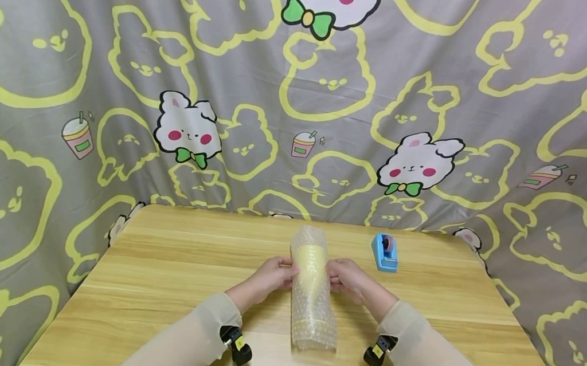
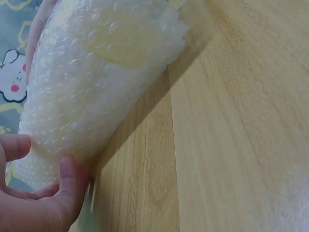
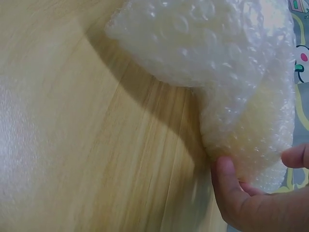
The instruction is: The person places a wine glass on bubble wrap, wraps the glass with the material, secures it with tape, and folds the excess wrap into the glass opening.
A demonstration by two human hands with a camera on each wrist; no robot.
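Note:
Between my two hands is a bubble-wrapped bundle [image 1: 310,299], long and roughly tubular, with a pale yellow object showing blurrily through the clear wrap. Its kind is hidden by the bubbles. My left hand [image 1: 277,276] grips the bundle's left side, thumb and fingers around it in the left wrist view. From the right side my right hand [image 1: 349,278] holds it at about the same height. Loose wrap extends past the yellow part at both ends. In the right wrist view the bubble wrap [image 3: 183,43] flares out wide near the camera.
A blue tape dispenser [image 1: 385,253] with a roll of tape stands at the back right of the wooden table [image 1: 178,266]. Behind the table's far edge hangs a grey patterned curtain [image 1: 259,88], which also runs along both sides.

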